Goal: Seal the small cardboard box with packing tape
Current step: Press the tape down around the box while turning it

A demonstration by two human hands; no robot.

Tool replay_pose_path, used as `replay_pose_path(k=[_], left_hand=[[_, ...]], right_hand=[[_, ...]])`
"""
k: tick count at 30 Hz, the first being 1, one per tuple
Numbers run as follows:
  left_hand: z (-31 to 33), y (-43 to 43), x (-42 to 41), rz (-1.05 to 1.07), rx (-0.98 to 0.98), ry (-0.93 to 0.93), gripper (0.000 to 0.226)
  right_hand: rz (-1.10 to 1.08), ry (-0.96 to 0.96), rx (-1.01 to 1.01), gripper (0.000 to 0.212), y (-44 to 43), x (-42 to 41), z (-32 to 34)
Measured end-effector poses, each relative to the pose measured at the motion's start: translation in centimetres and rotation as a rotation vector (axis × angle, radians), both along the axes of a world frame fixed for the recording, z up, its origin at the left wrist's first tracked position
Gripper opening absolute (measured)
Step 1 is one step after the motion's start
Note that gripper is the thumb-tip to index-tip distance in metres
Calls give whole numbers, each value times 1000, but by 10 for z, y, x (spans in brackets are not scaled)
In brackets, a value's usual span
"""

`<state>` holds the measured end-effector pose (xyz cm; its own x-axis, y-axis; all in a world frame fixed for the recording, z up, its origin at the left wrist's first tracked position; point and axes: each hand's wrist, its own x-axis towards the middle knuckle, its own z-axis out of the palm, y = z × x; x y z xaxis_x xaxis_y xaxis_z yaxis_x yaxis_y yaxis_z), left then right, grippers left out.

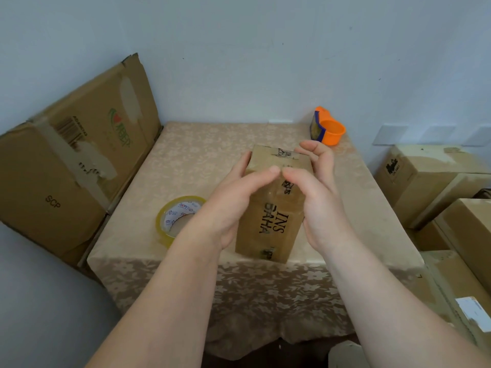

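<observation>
1. A small cardboard box [276, 208] stands on a table [202, 155] covered with a beige flowered cloth, near the table's front edge, between the person's two bare hands.
2. The left hand [233, 203] cups the box's left side — fingers curled over the top edge, thumb along the far left corner.
3. The right hand [316, 197] presses against the box's right side, fingers bent onto the top, thumb raised at the far right corner; both hands grasp the box.
4. The box top looks glossy, with black printed letters.
5. A roll of clear packing tape [178, 219] lies flat just left of the box, partly behind the left wrist.
6. An orange tape dispenser [328, 127] sits beyond the box at the table's far right corner.
7. A large flattened carton [71, 160] leans against the wall, well left of the box — stacked cartons [430, 179] stand to its right.
</observation>
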<state>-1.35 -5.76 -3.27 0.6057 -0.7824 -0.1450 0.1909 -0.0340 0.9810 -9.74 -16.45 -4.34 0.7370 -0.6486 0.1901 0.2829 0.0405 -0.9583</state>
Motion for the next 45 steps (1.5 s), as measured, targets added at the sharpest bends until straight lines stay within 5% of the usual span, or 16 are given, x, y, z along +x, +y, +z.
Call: replay_pose_path(k=[6, 16, 21, 24, 30, 37, 41, 45], left_hand=[[-5, -4, -4, 137, -12, -54, 47], [-1, -11, -6, 326, 150, -289, 36], [2, -6, -13, 271, 129, -265, 59], [-1, -5, -12, 248, 152, -353, 53], [-7, -12, -8, 308, 224, -521, 45], [-12, -14, 0, 339, 279, -627, 68], [-12, -9, -1, 303, 243, -586, 62], [-9, -1, -2, 132, 159, -385, 81]], right_hand=[[-31, 50, -178, 49, 8, 0, -6], [-152, 80, -104, 34, 11, 2, -6], [-38, 157, -86, 72, 13, -2, -10], [-37, 169, -80, 80, 14, -1, -11], [-108, 193, -89, 64, 14, -1, -11], [-170, 194, -128, 53, 12, 0, -12], [-124, 263, -250, 79, 7, -2, -21], [10, 346, -350, 111, -1, -4, -30]])
